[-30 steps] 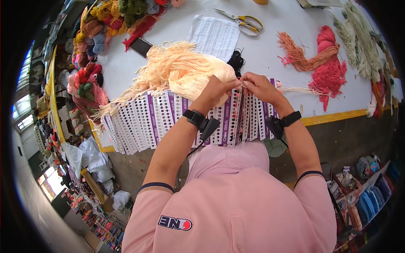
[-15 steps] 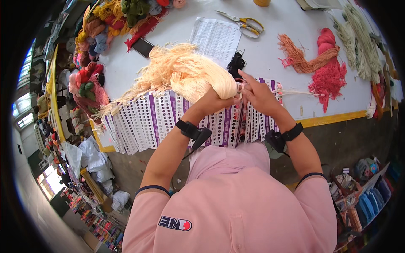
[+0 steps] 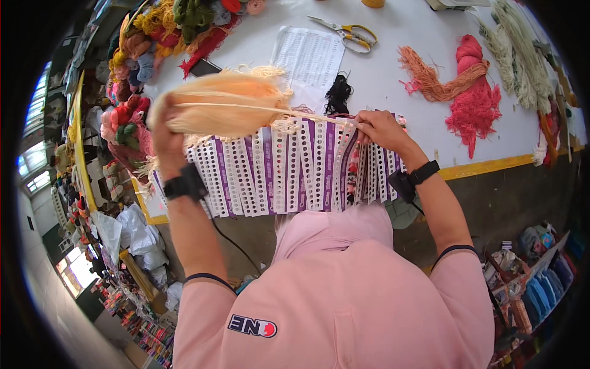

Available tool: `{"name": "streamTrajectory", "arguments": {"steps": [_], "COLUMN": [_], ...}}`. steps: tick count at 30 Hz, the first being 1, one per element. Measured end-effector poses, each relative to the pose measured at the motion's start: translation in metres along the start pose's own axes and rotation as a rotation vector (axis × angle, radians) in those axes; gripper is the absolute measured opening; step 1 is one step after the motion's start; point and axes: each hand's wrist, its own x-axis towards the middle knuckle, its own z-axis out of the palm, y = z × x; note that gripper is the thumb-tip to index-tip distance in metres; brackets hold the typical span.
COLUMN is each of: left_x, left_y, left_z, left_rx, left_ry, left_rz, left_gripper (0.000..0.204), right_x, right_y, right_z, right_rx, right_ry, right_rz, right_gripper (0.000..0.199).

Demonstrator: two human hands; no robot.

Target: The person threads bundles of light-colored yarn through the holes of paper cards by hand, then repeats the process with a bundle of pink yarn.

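above the punched cards (image 3: 276, 178), the left hand (image 3: 165, 132) has swung the yarn bundle (image 3: 227, 104) leftward.

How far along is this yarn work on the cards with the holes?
Hard to say what is finished: the cards' holes look mostly bare. In hand: the left hand holds a peach yarn bundle out to the side, with one strand stretched to the right hand at the punched cards. Left: many holes, plus red, orange and black yarn on the table.

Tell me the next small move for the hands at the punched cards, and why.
Probably the left hand draws farther left: a strand of the pale yarn bundle runs taut to the right hand, which pinches it at the purple-and-white cards, so it looks not yet pulled free.
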Motion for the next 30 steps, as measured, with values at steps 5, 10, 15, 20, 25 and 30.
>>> {"name": "streamTrajectory", "arguments": {"steps": [5, 10, 15, 20, 25, 30], "left_x": [0.0, -0.052, -0.112, -0.136, -0.144, -0.149], "left_y": [0.063, 0.062, -0.033, -0.076, -0.079, -0.079], "left_z": [0.013, 0.101, 0.174, 0.189, 0.194, 0.184], "left_rx": [0.24, -0.137, -0.505, -0.568, -0.452, -0.454], "left_ry": [0.192, -0.093, -0.325, -0.339, -0.438, -0.435], "left_rz": [0.157, -0.083, -0.514, -0.577, -0.535, -0.481], "left_gripper": [0.031, 0.041, 0.051, 0.055, 0.056, 0.058], "right_x": [-0.004, -0.029, -0.03, -0.035, -0.029, -0.041], "right_y": [-0.002, -0.001, -0.015, -0.102, -0.116, -0.124], "right_z": [0.016, 0.05, 0.082, 0.096, 0.096, 0.09], "right_rx": [0.086, -0.21, -0.393, 0.463, 0.516, 0.833], "right_ry": [0.241, 0.258, 0.351, 0.401, 0.159, 0.123], "right_rz": [-0.095, -0.215, -0.435, -0.186, -0.036, 0.145], "right_gripper": [0.015, 0.019, 0.02, 0.018, 0.016, 0.014]}}
